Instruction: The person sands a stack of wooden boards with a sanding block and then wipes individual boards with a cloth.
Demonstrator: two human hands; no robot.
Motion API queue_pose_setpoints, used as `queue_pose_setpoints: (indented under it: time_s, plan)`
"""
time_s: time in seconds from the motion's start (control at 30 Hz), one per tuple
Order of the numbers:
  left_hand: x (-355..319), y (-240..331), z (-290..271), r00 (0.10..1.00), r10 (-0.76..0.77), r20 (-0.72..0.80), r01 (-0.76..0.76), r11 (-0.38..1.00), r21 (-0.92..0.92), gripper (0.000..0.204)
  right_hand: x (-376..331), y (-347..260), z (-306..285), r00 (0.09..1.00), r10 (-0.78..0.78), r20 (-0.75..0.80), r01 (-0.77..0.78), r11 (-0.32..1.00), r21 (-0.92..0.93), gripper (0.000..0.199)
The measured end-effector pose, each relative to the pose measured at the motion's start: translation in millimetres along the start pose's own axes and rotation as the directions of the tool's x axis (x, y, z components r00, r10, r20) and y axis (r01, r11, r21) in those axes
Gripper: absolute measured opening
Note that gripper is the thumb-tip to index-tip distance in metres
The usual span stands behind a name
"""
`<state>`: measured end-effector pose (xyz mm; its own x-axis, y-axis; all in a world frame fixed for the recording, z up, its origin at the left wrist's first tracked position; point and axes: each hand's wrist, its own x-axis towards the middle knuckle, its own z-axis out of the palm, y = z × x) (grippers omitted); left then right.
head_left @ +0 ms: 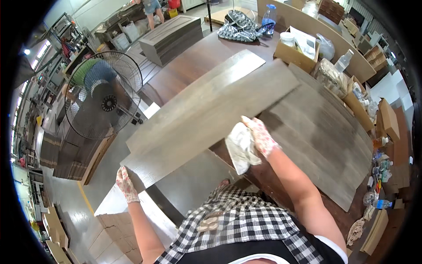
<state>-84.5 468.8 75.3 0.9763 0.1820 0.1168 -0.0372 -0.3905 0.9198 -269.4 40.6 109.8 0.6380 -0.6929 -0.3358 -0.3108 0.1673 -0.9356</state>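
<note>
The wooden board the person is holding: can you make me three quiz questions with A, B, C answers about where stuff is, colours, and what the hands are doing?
1. Where is the big round fan?
A. Left of the wooden board
B. On top of the board
C. Right of the board

2. What colour is the cloth?
A. Bright blue
B. Whitish
C. Black

3. What is the left hand doing?
A. Hanging free
B. Holding a bottle
C. Gripping the board's near corner

Answers:
1 A, the fan stands on the floor left of the board.
2 B, the cloth at the right hand looks whitish against the grey-brown board.
3 C, the gloved left hand sits at the board's lower left corner.
</note>
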Motion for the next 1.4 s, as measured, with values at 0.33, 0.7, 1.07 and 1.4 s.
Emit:
queue_pose_setpoints:
  time_s: [0.33,0.7,1.07,1.4]
  plan:
    - [39,-46,54,0.963,-0.125,0.238,0.177,0.962,-0.21,0.05,136,0,69,0.994,-0.01,0.11,0.01,1.0,0.0,0.028]
    - [32,-16,62,0.864,0.502,-0.028,-0.411,0.738,0.536,0.051,47,-8,3,0.892,-0.297,0.341,0.296,0.953,0.057,0.025]
    - [-140,127,295,0.545,0.508,0.667,-0.416,0.854,-0.312,0.035,-56,59,-106,0.746,-0.577,-0.334,0.279,0.725,-0.629,0.027]
    - [-180,90,382,0.329,0.524,0.786,-0.623,0.746,-0.236,0.051,-195,205,-337,0.456,-0.598,-0.659,-0.594,0.347,-0.726,0.033]
